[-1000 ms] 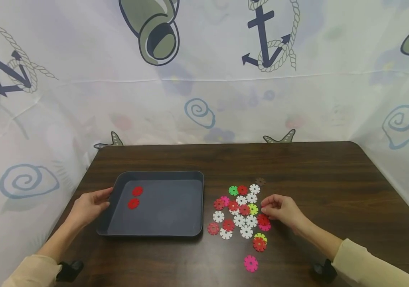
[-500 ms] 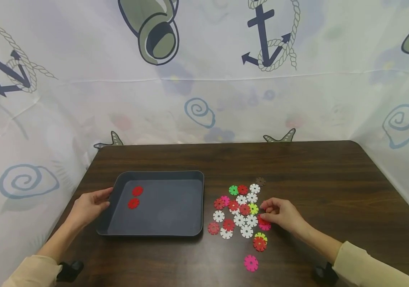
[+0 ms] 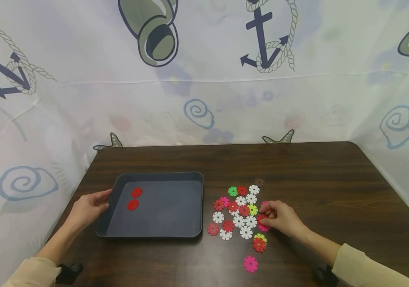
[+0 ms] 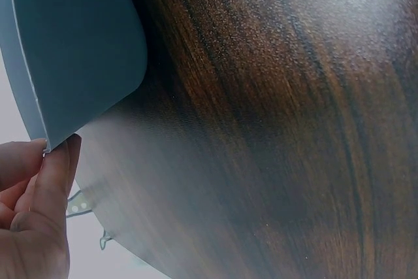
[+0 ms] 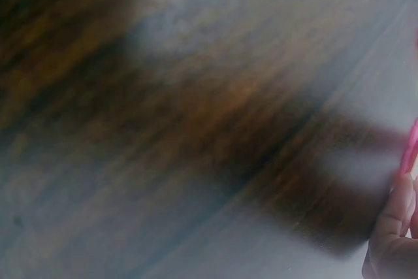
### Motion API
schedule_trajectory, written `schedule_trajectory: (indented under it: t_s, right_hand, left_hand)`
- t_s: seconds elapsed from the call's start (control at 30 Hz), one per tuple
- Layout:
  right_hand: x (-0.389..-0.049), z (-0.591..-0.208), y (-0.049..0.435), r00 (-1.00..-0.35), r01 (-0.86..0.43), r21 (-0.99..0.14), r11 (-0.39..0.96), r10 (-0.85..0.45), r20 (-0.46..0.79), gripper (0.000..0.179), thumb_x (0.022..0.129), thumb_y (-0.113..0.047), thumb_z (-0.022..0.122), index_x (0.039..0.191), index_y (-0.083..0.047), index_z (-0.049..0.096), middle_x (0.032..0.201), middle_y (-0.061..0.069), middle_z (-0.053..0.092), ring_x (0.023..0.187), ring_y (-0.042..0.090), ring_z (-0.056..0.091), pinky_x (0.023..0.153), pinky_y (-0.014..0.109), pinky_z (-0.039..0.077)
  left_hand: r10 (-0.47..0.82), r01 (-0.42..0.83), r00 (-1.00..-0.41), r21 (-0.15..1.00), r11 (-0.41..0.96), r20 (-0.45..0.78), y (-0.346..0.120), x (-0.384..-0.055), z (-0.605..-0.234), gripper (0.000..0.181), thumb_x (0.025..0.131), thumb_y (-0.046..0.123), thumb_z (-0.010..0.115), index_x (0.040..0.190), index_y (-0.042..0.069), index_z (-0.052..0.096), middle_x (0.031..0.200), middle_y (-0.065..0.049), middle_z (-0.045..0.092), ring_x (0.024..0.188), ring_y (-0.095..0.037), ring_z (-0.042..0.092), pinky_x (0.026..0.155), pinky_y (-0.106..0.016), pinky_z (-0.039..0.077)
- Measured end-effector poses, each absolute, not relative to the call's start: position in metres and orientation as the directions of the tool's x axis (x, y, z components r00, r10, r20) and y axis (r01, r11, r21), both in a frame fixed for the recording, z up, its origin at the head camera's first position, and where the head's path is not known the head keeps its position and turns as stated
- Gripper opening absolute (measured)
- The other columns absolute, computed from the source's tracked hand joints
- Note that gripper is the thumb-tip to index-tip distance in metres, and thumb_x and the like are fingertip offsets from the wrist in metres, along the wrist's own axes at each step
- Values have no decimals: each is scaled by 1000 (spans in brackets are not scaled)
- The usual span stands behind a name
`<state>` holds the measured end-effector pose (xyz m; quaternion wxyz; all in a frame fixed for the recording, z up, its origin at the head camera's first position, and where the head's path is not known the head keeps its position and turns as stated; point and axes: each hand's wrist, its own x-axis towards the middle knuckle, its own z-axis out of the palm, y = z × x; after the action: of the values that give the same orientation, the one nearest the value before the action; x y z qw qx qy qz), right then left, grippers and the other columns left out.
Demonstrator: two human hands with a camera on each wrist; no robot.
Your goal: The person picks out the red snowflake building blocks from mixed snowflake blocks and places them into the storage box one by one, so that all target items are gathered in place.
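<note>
My left hand (image 3: 86, 209) pinches the left rim of a dark grey tray (image 3: 168, 232), thumb and finger on either side of its edge in the left wrist view. Two red notched discs (image 3: 133, 205) lie toward the tray's left side. Right of the cluster, my right hand (image 3: 284, 217) has its thumb and fingertips about a red notched disc (image 3: 261, 218), which overlaps a pink disc (image 3: 263, 228). Its fingertips partly cover that red disc. In the right wrist view a pink disc edge (image 5: 409, 150) shows at the thumb tip. Another pink disc (image 3: 264, 203) peeks out above the fingers.
Several white discs (image 3: 238, 221), plus red, green (image 3: 233, 191), yellow (image 3: 252, 209) and brown (image 3: 259, 182) ones, lie partly overlapping right of the tray. A lone pink disc (image 3: 250, 264) lies nearest the front of the wooden table (image 3: 333, 175). A patterned curtain (image 3: 154, 107) stands behind.
My right hand has moved slightly toward the front, from the pink disc's spot down to the overlapped red disc. My left hand and the tray have stayed put.
</note>
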<state>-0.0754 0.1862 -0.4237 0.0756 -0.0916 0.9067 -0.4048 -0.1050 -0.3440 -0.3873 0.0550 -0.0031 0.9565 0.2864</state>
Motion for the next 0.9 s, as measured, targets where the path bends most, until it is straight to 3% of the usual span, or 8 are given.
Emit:
schedule_trajectory:
  t_s: [0.9]
  right_hand:
    - [-77,-422,184,-961,-173,-686,707,-273,-38,18,74,-12,79,84,-8,65,77,1,55,71,14,48,59,20,43]
  left_hand:
    - [45,-13,-995,565,825,-88,-347,-106,-390,46,87,4,61,129,-10,50,123,-31,55,107,-43,59,76,-43,53]
